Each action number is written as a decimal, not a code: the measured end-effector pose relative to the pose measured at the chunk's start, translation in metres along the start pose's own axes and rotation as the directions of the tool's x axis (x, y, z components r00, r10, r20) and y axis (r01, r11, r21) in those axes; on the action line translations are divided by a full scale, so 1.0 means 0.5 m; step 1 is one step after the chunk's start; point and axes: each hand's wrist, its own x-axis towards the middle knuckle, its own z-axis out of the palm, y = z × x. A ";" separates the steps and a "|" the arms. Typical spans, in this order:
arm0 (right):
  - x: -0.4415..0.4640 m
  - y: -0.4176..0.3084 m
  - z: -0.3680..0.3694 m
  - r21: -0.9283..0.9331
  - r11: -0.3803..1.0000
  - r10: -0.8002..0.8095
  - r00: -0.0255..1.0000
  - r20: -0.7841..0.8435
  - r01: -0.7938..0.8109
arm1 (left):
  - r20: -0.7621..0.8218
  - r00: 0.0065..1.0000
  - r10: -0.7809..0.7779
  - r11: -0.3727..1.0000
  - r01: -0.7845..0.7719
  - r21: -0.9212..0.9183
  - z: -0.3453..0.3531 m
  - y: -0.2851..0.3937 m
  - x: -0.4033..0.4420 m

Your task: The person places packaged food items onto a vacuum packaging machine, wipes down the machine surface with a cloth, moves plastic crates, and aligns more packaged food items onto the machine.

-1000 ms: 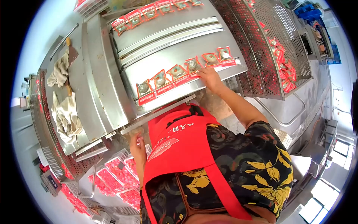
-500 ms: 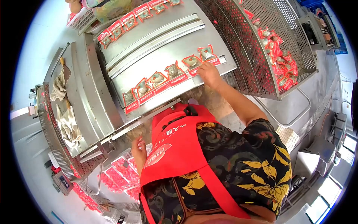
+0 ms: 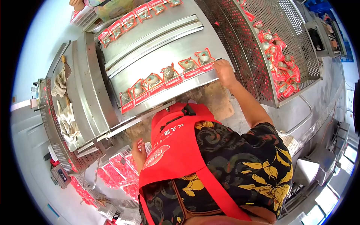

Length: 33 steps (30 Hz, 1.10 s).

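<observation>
Clear food pouches (image 3: 168, 72) with red edges, each around a roundish greenish-brown item, lie in a row along the near side of the steel machine bed (image 3: 180, 48). Their red printed ends line up on a metal strip at the front. My right hand (image 3: 225, 74) is at the right end of this strip, just beyond the last pouch (image 3: 204, 56). Its fingers are bent and closed at the strip's end; what they grip is hidden. My left hand (image 3: 139, 150) hangs beside the red apron (image 3: 174, 146), fingers loosely curled and apart, holding nothing.
A second row of pouches (image 3: 129, 24) lies on the bed's far side, beyond a raised metal bar (image 3: 157, 43). To the right, a perforated metal bin (image 3: 300, 48) holds filled pouches. White crates (image 3: 119, 165) with red packs stand below left. Another person's hand (image 3: 77, 4) shows at the top left.
My right hand has moved right, from the pouches' red ends to the far right end of the strip. My left hand stays low beside the apron. The camera view has shifted slightly.
</observation>
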 end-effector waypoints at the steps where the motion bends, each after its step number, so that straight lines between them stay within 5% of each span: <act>1: -0.004 -0.001 -0.002 0.000 1.000 -0.013 0.999 -0.034 0.013 | -0.038 0.999 0.016 1.000 -0.016 0.001 0.002 0.015 -0.006; 6: 0.005 -0.024 -0.013 -0.027 0.999 0.024 0.992 0.127 -0.021 | -0.101 0.995 0.000 1.000 -0.001 -0.007 0.011 -0.014 -0.018; 9: 0.048 -0.085 -0.019 -0.040 0.999 0.023 1.000 0.006 -0.022 | -0.105 0.991 -0.077 0.997 0.075 -0.020 0.007 -0.011 -0.033; 11: 0.077 -0.142 0.008 0.153 0.988 -0.015 0.999 -0.050 0.022 | -0.128 0.983 -0.134 0.991 0.131 -0.029 0.007 0.001 -0.040; 16: 0.131 -0.311 0.175 0.437 0.857 -0.331 0.941 0.064 0.272 | -0.133 0.989 -0.071 0.997 0.069 -0.018 0.000 0.034 -0.036; 19: 0.130 -0.333 0.279 0.263 0.865 -0.472 0.871 0.136 0.427 | -0.144 0.988 -0.054 0.998 0.048 -0.039 -0.013 0.032 -0.045; 25: 0.118 -0.383 0.273 0.209 0.884 -0.455 0.871 0.186 0.418 | -0.161 0.980 -0.113 0.992 0.120 0.034 -0.010 -0.054 -0.072; 28: 0.125 -0.365 0.213 0.334 0.903 -0.251 0.963 -0.100 0.271 | -0.188 0.979 -0.075 0.995 0.086 0.053 -0.001 -0.090 -0.075; 31: 0.098 -0.278 0.199 0.209 0.947 -0.258 0.965 0.048 0.243 | -0.158 0.975 -0.157 0.987 0.149 -0.062 -0.009 -0.069 -0.078; 33: 0.093 -0.246 0.205 0.151 0.960 -0.273 0.912 0.308 0.236 | -0.148 0.979 -0.137 0.990 0.139 0.002 -0.012 -0.065 -0.068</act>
